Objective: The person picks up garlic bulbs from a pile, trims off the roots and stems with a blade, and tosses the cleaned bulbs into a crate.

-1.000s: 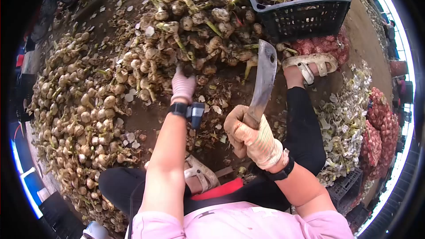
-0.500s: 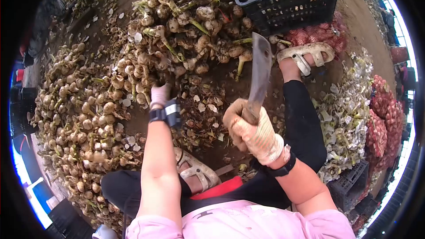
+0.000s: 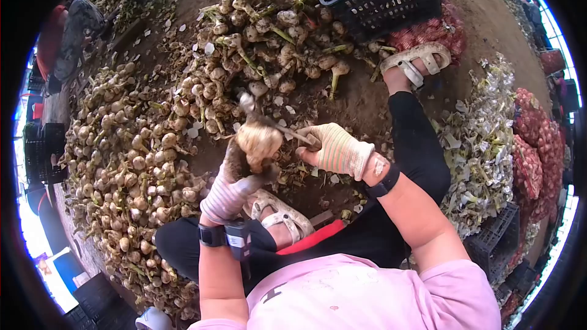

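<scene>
My left hand [image 3: 226,198], in a striped glove with soiled fingers, is wrapped round a garlic bulb [image 3: 260,142]. The bulb is blurred, and a pale stem end shows above it. My right hand [image 3: 337,150], in a striped work glove, grips a knife [image 3: 293,134]. Its blade is seen nearly edge-on, pointing left and right at the top of the bulb. Ahead of both hands rises a heap of untrimmed garlic [image 3: 269,30] with green stems and soil on it. To the left of my left hand lies a broad pile of trimmed bulbs [image 3: 131,165].
A black plastic crate [image 3: 385,0] of garlic stands at the front right, beside a red mesh sack [image 3: 428,30]. My sandalled foot [image 3: 419,61] is next to them. Farther right lie pale garlic trimmings [image 3: 480,153], filled red mesh sacks [image 3: 538,140] and a dark crate [image 3: 495,238].
My left hand has come back from the heap with a garlic bulb. My right hand has lowered and turned the knife from upright to the bulb's top.
</scene>
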Available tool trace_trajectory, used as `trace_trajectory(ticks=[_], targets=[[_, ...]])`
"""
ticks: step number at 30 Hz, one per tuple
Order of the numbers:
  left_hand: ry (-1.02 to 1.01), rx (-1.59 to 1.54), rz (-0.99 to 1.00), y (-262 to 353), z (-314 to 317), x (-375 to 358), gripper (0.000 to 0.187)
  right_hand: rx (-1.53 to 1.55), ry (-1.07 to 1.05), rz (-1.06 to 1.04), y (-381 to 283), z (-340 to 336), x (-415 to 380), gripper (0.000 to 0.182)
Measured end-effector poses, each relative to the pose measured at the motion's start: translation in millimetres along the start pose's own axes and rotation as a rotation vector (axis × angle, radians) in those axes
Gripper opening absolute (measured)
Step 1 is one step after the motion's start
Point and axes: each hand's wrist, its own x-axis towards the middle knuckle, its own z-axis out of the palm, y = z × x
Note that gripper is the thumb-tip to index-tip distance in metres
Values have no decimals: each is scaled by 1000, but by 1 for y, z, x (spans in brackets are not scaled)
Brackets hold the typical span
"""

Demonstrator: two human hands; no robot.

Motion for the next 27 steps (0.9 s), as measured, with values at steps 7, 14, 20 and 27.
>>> trace_trajectory(ticks=[7, 14, 20, 27], targets=[[58, 9, 113, 22, 31, -28, 56, -295, 78, -261, -29, 0, -19, 16], [30, 652, 343, -10, 20, -33, 60, -258, 17, -433, -45, 0, -39, 22], [89, 421, 180, 0, 32, -39, 61, -322, 60, -478, -39, 3, -37, 24], [-110, 738, 328, 10, 33, -42, 57, -158, 77, -675, -7, 11, -22, 19]])
